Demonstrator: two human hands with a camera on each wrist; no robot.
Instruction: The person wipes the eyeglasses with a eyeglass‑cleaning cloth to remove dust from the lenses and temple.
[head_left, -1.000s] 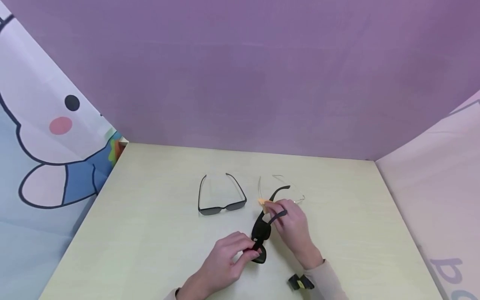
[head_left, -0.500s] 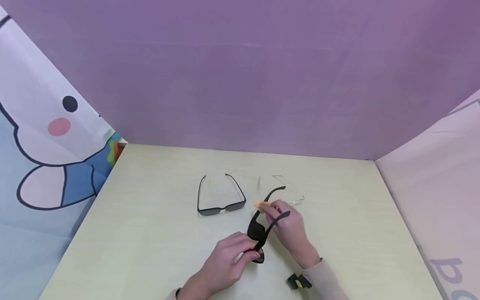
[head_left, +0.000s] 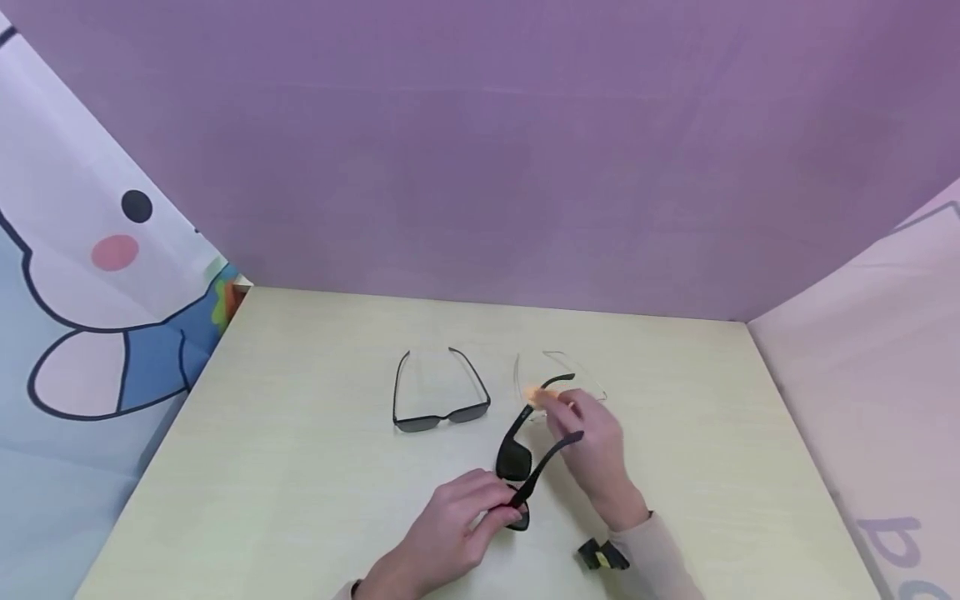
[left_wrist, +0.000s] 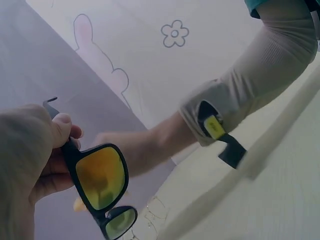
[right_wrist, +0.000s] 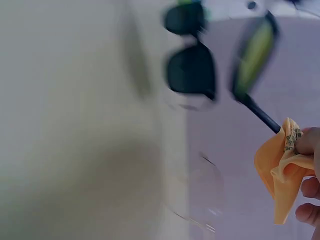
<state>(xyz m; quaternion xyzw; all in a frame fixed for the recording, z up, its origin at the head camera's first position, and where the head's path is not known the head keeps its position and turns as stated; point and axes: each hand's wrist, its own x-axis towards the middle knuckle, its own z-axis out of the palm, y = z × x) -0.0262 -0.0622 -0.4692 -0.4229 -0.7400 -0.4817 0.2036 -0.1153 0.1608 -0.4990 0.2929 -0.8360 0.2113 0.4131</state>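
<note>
In the head view my left hand pinches black sunglasses at one end of the frame, with the lenses hanging below and the temples pointing up and right. The left wrist view shows orange-yellow reflections on the lenses. My right hand pinches an orange cloth around the far temple, partway along it. Behind the hands, a second pair of black sunglasses lies on the table with its temples unfolded. Thin wire-framed glasses lie partly hidden behind my right hand.
The pale table meets a purple backdrop at its far edge. Printed cloth panels stand at the left and right. A black and yellow strap piece hangs at my right sleeve.
My right hand has shifted with the cloth up along the temple towards its tip. The held sunglasses have turned, spreading the two temples apart in view. My left hand stays almost in place.
</note>
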